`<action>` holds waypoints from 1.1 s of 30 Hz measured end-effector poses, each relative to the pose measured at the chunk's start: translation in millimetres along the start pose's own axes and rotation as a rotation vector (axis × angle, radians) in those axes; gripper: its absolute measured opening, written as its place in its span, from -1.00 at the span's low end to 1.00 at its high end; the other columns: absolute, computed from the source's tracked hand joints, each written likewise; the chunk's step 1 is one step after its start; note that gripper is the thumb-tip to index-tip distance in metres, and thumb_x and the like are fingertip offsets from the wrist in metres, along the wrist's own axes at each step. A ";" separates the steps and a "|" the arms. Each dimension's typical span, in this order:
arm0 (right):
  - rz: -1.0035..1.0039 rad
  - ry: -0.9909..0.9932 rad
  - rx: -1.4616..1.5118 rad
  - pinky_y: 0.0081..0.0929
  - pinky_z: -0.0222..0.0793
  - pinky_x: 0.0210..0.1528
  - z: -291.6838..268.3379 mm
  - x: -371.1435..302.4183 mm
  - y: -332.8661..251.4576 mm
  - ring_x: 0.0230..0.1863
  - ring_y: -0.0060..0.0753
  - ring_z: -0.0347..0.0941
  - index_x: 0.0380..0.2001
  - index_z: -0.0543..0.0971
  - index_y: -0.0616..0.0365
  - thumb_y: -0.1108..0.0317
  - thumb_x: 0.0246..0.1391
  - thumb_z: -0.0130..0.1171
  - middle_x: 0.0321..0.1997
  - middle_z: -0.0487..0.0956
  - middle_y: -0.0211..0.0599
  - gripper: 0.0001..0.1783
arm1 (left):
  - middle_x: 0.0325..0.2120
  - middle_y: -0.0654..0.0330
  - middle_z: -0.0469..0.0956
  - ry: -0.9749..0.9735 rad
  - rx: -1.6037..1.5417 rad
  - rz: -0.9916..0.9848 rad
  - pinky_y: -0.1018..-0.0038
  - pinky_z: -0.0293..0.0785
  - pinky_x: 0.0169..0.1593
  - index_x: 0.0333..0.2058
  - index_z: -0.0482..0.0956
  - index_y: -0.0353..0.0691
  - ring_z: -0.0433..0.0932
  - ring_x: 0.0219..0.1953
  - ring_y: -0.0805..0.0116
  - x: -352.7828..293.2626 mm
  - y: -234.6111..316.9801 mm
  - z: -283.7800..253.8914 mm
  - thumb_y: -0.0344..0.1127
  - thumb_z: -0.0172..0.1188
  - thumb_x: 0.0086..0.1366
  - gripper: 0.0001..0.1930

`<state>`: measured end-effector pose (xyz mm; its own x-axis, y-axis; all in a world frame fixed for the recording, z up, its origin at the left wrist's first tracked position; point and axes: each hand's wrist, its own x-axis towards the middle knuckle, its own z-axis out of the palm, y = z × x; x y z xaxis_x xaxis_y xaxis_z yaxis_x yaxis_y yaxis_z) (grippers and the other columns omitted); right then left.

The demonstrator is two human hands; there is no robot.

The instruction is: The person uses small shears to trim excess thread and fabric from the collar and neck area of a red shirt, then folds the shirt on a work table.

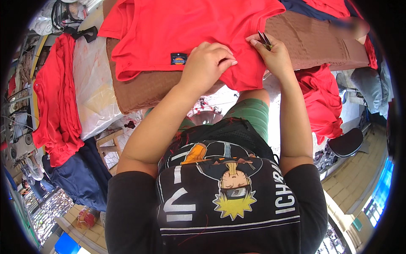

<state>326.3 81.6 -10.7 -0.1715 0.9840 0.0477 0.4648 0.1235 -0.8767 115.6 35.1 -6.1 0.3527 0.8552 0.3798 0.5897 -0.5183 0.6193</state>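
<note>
A red short-sleeved shirt (182, 29) lies spread in front of me, with a small dark label (178, 59) near its lower edge. Its near right part hangs over the table's edge toward my lap. My left hand (206, 63) is closed on the shirt right of the label, thumb and fingers pinched together at the cloth. My right hand (275, 54) holds small thread snips (265, 41), their dark blades pointing away from me. The thumb and forefinger of that hand also meet at the shirt's right edge.
Brown covering (141, 91) lies under the shirt. Plastic-wrapped surface (91, 80) adjoins it on the left, beside a heap of red garments (59, 101) and navy cloth (80, 173). More red cloth (319, 101) hangs at right, near a black seat (346, 142).
</note>
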 end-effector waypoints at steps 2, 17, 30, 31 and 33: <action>0.023 -0.019 -0.025 -0.70 0.32 -0.19 0.7 -1.0 -4.4 -0.28 -0.71 0.44 -0.22 0.62 0.22 0.39 0.18 0.12 -0.35 0.61 -0.48 -0.82 | -0.34 0.19 0.64 -0.118 -0.288 -0.102 0.46 0.47 -0.11 -0.39 0.66 -0.23 0.58 -0.23 0.33 -4.1 -1.1 -23.6 -0.28 0.32 0.09 -0.84; -0.302 -0.194 -0.144 -0.47 0.42 -0.19 75.0 -20.8 -70.0 -0.30 -0.34 0.53 -0.24 0.60 0.15 0.36 0.07 0.21 -0.31 0.61 -0.25 -0.82 | -0.12 0.21 0.57 0.063 0.120 -0.293 0.47 0.39 0.05 -0.17 0.63 -0.20 0.51 -0.06 0.35 -81.7 -45.2 -95.8 -0.31 0.35 0.08 -0.70; -0.231 -0.246 -0.220 -0.53 0.37 -0.27 87.9 -22.2 -63.2 -0.42 -0.48 0.39 -0.24 0.59 0.18 0.39 -0.03 0.31 -0.42 0.51 -0.31 -0.76 | -0.38 0.18 0.63 -0.498 -0.332 -0.508 0.52 0.46 -0.21 -0.38 0.63 -0.33 0.57 -0.34 0.49 -101.6 -36.9 -142.0 -0.39 0.25 0.17 -0.88; -0.231 -0.245 -0.214 -0.53 0.37 -0.27 87.7 -22.4 -61.6 -0.42 -0.48 0.38 -0.25 0.58 0.18 0.39 -0.04 0.32 -0.42 0.51 -0.31 -0.75 | -0.40 0.18 0.62 -0.637 -0.227 -0.581 0.52 0.47 -0.22 -0.37 0.62 -0.33 0.57 -0.34 0.49 -94.2 -23.9 -151.4 -0.37 0.25 0.18 -0.87; -0.267 -0.261 -0.237 -0.50 0.37 -0.27 85.8 -22.8 -66.3 -0.41 -0.42 0.41 -0.28 0.58 0.21 0.38 -0.07 0.34 -0.40 0.51 -0.29 -0.74 | -0.42 0.17 0.62 -0.897 0.001 -0.731 0.50 0.47 -0.24 -0.37 0.62 -0.34 0.57 -0.35 0.48 -81.8 -1.7 -167.2 -0.35 0.24 0.19 -0.85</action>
<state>224.8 40.0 5.2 -0.5119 0.8522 0.1082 0.5557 0.4245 -0.7148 -35.7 -34.9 76.7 0.3161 0.6475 -0.6934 0.8661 0.1014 0.4896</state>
